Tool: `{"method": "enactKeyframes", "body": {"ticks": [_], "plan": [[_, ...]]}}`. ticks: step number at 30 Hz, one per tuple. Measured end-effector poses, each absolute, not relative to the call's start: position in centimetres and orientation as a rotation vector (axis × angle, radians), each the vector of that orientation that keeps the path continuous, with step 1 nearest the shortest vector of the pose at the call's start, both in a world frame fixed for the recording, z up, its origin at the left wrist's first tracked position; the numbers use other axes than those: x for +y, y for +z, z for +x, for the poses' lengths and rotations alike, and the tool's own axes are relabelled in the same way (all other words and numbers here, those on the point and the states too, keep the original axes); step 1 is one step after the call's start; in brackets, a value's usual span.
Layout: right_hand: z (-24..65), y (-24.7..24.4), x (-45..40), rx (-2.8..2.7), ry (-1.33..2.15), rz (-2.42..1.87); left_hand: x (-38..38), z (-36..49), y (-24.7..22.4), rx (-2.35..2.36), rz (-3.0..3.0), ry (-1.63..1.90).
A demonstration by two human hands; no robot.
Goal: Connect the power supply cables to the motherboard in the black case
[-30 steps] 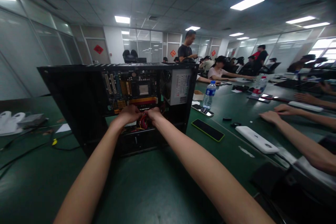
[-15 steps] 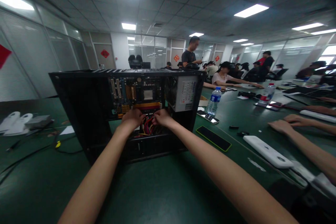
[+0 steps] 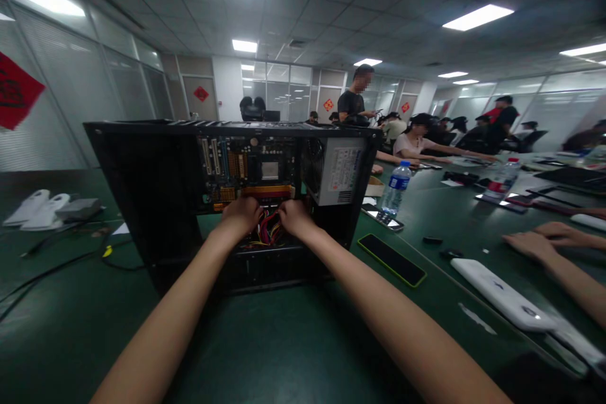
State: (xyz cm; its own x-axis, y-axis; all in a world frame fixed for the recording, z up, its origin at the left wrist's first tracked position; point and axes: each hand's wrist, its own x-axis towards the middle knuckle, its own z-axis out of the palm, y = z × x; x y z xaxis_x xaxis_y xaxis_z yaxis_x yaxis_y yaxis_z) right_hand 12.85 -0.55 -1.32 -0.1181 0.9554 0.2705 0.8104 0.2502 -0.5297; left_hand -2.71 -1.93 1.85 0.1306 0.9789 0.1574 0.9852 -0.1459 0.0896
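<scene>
An open black computer case (image 3: 142, 202) stands on the green table, its inside facing me. Both hands reach into it just below the motherboard's orange and dark red memory slots (image 3: 267, 192). My left hand (image 3: 241, 214) is at the left end of the slots, fingers curled and partly hidden behind its back. Mirroring it at the right end, my right hand (image 3: 294, 217) has its fingers bent inward. What either one pinches is hidden. Red, yellow and black power cables (image 3: 271, 227) bunch between and below the hands. The silver power supply (image 3: 344, 170) sits at upper right inside the case.
Right of the case are a water bottle (image 3: 396, 188), a phone (image 3: 386, 218), a green-edged phone (image 3: 392, 259) and a white device (image 3: 502, 293). Another person's hands (image 3: 544, 241) rest farther right. A black cable (image 3: 61, 268) and a grey box (image 3: 78, 208) lie left.
The view has shifted slightly, moving the surroundings rightward in the picture. Both hands stay at the memory slots, with the fingers of the right hand now less visible.
</scene>
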Motion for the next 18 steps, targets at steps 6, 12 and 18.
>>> {"method": "enactKeyframes", "body": {"ticks": [6,12,18], "plan": [[12.9,-0.4,-3.9,-2.136,0.074,-1.504,-2.0,-2.9,1.5,-2.003,-2.301,-0.260],[15.4,5.1,-11.8,-1.837,-0.487,-0.554,-2.6,-2.8,1.1,-1.965,-2.257,-0.290],[22.8,8.7,-10.5,-1.012,-0.460,-0.275,-4.7,-2.3,1.4,-1.889,-2.132,-0.375]]}}
